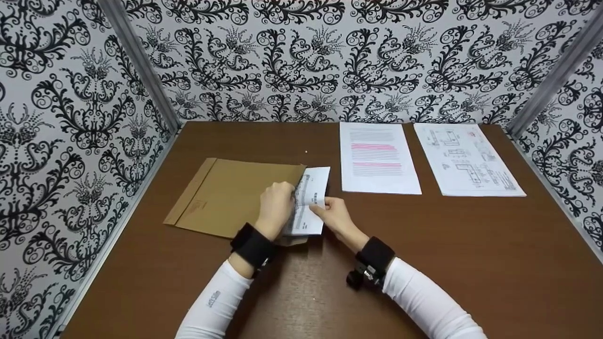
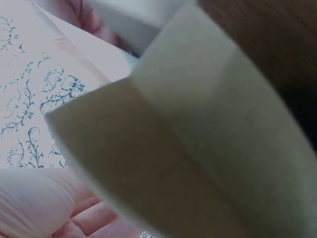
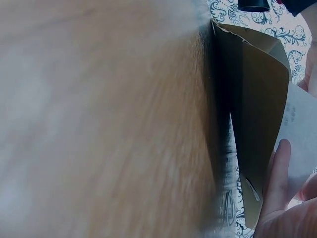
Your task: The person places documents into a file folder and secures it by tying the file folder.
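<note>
A brown envelope point(image 1: 226, 195) lies flat on the brown table point(image 1: 424, 245), left of centre, its mouth facing right. A white printed sheet point(image 1: 312, 197) sticks halfway out of that mouth. My left hand point(image 1: 278, 207) grips the envelope's open edge and lifts the flap point(image 2: 198, 148). My right hand point(image 1: 332, 214) pinches the sheet's right edge. In the right wrist view the flap point(image 3: 260, 124) stands up beside the sheet point(image 3: 299, 134), with my fingers point(image 3: 277, 193) below.
Two more printed sheets lie flat at the back right: one with pink highlighted lines point(image 1: 378, 157), one with line drawings point(image 1: 466, 159). Patterned black-and-white walls point(image 1: 70, 117) close in the table on three sides.
</note>
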Action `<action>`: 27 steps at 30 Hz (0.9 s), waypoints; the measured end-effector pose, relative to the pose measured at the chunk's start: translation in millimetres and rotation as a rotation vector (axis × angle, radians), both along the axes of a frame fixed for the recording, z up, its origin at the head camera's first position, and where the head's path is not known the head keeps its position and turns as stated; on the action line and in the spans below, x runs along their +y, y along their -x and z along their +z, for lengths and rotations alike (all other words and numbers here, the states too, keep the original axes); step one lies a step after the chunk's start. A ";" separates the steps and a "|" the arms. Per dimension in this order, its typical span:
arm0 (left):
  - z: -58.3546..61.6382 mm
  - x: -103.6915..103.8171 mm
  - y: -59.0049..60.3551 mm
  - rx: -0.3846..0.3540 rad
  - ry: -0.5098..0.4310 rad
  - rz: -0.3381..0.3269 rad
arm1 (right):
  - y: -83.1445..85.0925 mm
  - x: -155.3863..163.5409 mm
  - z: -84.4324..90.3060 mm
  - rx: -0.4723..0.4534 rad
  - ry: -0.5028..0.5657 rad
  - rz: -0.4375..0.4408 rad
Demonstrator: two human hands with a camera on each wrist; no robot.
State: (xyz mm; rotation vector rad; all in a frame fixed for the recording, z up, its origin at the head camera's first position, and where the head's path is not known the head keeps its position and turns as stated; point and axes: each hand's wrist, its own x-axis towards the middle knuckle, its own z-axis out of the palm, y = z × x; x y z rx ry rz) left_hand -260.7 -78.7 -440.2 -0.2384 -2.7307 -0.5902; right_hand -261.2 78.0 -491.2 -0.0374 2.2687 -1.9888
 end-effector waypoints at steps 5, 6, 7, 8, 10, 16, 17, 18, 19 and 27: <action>-1.1 -0.2 1.0 0.002 -0.001 0.003 | -2.3 3.4 1.7 -0.019 0.012 0.001; -1.0 0.0 1.1 0.004 0.000 0.003 | -2.9 4.1 1.7 -0.018 0.011 -0.002; -0.7 0.4 1.2 0.006 -0.001 0.003 | -3.3 4.7 1.8 -0.019 0.011 -0.009; -0.5 0.7 1.3 0.009 0.000 0.004 | -3.6 5.4 1.5 -0.014 0.010 -0.017; 0.1 1.2 1.2 0.011 0.001 0.008 | -4.5 6.4 1.3 -0.016 0.017 -0.033; 1.5 2.0 2.1 0.020 0.012 0.026 | -6.6 8.9 2.3 -0.025 0.045 -0.063; 1.3 2.2 2.5 0.019 0.012 0.029 | -6.9 9.4 2.5 -0.020 0.043 -0.069; 1.1 2.5 2.9 0.016 0.012 0.032 | -7.3 9.6 2.8 -0.014 0.041 -0.075; 0.7 2.9 3.4 0.014 0.012 0.034 | -7.6 9.6 3.0 -0.010 0.040 -0.080; 0.8 6.2 3.2 0.003 0.006 0.033 | -6.3 1.8 -0.9 0.016 0.036 -0.119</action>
